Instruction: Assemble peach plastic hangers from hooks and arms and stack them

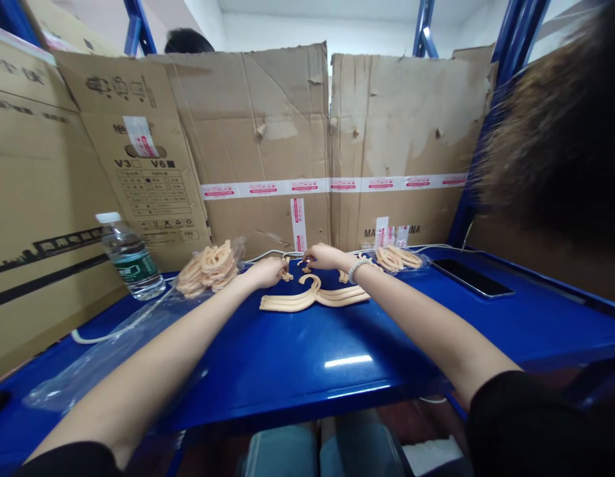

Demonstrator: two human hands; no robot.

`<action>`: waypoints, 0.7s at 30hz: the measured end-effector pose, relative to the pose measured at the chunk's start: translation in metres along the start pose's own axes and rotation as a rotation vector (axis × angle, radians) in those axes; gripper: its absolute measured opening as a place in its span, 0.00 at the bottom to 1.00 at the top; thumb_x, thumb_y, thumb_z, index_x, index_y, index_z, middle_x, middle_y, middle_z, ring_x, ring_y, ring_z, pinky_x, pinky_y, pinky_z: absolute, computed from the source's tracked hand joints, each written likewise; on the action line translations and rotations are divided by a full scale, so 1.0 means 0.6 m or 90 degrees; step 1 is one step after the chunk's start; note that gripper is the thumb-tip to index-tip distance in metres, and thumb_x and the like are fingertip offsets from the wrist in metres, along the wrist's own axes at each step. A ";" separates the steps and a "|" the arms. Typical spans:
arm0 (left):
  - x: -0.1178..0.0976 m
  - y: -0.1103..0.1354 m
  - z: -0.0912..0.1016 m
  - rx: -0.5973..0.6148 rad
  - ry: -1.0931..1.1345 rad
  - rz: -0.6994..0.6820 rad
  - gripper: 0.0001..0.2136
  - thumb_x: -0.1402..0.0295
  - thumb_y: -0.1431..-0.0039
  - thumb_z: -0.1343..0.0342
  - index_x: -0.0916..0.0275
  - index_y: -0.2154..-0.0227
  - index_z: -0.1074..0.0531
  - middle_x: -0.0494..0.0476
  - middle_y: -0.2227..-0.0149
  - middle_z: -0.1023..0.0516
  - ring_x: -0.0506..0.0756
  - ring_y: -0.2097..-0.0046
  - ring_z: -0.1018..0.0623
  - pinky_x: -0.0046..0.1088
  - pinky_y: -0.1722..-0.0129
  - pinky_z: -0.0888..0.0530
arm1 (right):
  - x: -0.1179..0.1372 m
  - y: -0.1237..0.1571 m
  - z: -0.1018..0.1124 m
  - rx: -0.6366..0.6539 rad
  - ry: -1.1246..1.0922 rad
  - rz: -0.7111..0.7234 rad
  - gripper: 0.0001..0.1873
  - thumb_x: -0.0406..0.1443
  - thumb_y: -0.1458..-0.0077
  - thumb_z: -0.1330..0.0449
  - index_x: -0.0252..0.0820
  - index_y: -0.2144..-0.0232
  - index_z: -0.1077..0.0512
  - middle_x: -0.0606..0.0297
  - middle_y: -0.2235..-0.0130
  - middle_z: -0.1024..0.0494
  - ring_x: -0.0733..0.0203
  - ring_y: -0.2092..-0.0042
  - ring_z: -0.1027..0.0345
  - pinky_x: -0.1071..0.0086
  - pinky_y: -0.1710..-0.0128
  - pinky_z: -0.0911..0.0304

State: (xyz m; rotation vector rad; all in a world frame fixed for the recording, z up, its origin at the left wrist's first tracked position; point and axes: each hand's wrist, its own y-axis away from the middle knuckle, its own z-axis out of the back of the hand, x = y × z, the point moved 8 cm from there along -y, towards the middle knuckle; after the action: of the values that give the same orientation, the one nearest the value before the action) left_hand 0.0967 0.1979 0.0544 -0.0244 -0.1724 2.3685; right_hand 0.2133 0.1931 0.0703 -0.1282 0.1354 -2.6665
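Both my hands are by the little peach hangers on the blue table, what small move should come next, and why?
Probably bring a loose peach piece down onto the stack of hangers. The left hand and right hand both seem to touch such pieces just behind that stack, which lies flat and aligned in front of them.

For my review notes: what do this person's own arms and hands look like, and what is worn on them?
The left hand and right hand are ungloved. A black left sleeve and black right sleeve end near the elbows, forearms uncovered. A pale beaded bracelet circles the right wrist.
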 end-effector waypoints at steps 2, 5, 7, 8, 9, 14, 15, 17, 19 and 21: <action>-0.001 -0.001 -0.005 0.007 -0.010 -0.006 0.12 0.64 0.35 0.44 0.64 0.52 0.30 0.60 0.51 0.27 0.58 0.54 0.24 0.42 0.55 0.24 | 0.004 -0.012 -0.006 0.017 -0.010 -0.001 0.15 0.40 0.38 0.42 0.40 0.50 0.31 0.58 0.49 0.28 0.55 0.52 0.30 0.57 0.54 0.31; -0.001 0.003 -0.012 0.004 -0.017 -0.008 0.13 0.64 0.35 0.44 0.63 0.51 0.30 0.60 0.51 0.27 0.58 0.54 0.24 0.42 0.55 0.24 | 0.001 -0.024 -0.017 0.035 -0.028 -0.014 0.16 0.40 0.38 0.42 0.40 0.50 0.31 0.58 0.48 0.28 0.55 0.52 0.30 0.57 0.54 0.31; 0.000 0.007 -0.015 -0.006 -0.018 -0.004 0.13 0.64 0.35 0.44 0.63 0.51 0.30 0.60 0.50 0.27 0.58 0.54 0.24 0.42 0.55 0.24 | -0.002 -0.027 -0.026 0.041 -0.041 -0.027 0.16 0.40 0.38 0.42 0.40 0.50 0.31 0.58 0.48 0.28 0.55 0.52 0.30 0.57 0.54 0.31; 0.001 0.010 -0.016 -0.012 -0.018 -0.002 0.13 0.64 0.35 0.44 0.63 0.51 0.30 0.60 0.50 0.27 0.58 0.54 0.24 0.42 0.55 0.24 | -0.003 -0.028 -0.031 0.039 -0.050 -0.034 0.16 0.40 0.38 0.42 0.40 0.49 0.31 0.58 0.48 0.28 0.55 0.52 0.30 0.56 0.54 0.31; 0.002 0.012 -0.017 -0.018 -0.018 -0.001 0.13 0.64 0.35 0.44 0.64 0.51 0.30 0.60 0.50 0.27 0.58 0.53 0.24 0.43 0.55 0.24 | -0.004 -0.028 -0.035 0.035 -0.060 -0.039 0.16 0.40 0.38 0.42 0.40 0.49 0.31 0.58 0.48 0.28 0.55 0.52 0.30 0.56 0.54 0.31; 0.004 0.021 -0.016 -0.026 -0.016 -0.015 0.13 0.64 0.35 0.44 0.64 0.51 0.30 0.60 0.51 0.27 0.58 0.54 0.24 0.42 0.55 0.24 | -0.003 -0.024 -0.043 -0.013 -0.150 -0.056 0.16 0.40 0.38 0.42 0.40 0.49 0.31 0.58 0.48 0.28 0.54 0.52 0.30 0.56 0.54 0.31; 0.005 0.023 -0.015 -0.025 -0.016 -0.020 0.13 0.64 0.35 0.44 0.64 0.51 0.30 0.60 0.51 0.27 0.58 0.54 0.24 0.42 0.56 0.24 | -0.004 -0.023 -0.040 -0.028 -0.178 -0.058 0.16 0.40 0.38 0.42 0.40 0.49 0.31 0.58 0.48 0.28 0.54 0.52 0.30 0.56 0.54 0.31; 0.004 0.026 -0.014 -0.023 -0.016 -0.032 0.13 0.64 0.35 0.44 0.64 0.51 0.30 0.60 0.51 0.27 0.58 0.54 0.24 0.42 0.56 0.24 | -0.007 -0.020 -0.029 -0.068 -0.244 -0.063 0.16 0.40 0.38 0.42 0.39 0.49 0.31 0.58 0.48 0.28 0.54 0.52 0.30 0.56 0.54 0.31; 0.003 0.028 -0.015 -0.022 -0.013 -0.043 0.13 0.64 0.35 0.44 0.64 0.51 0.30 0.60 0.51 0.26 0.58 0.55 0.23 0.42 0.56 0.24 | -0.013 -0.013 -0.013 -0.117 -0.322 -0.073 0.17 0.40 0.38 0.42 0.39 0.50 0.31 0.58 0.49 0.28 0.54 0.52 0.30 0.56 0.54 0.31; 0.001 0.029 -0.017 -0.024 -0.011 -0.053 0.12 0.65 0.35 0.44 0.64 0.52 0.30 0.60 0.52 0.26 0.58 0.55 0.23 0.41 0.56 0.24 | -0.021 0.000 0.004 -0.169 -0.407 -0.084 0.16 0.40 0.38 0.42 0.38 0.50 0.31 0.58 0.50 0.27 0.55 0.54 0.29 0.57 0.56 0.30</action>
State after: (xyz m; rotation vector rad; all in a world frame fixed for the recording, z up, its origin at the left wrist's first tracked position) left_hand 0.0849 0.1867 0.0422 -0.0151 -0.2216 2.2822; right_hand 0.2245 0.1986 0.0718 -1.0864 0.2746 -2.5786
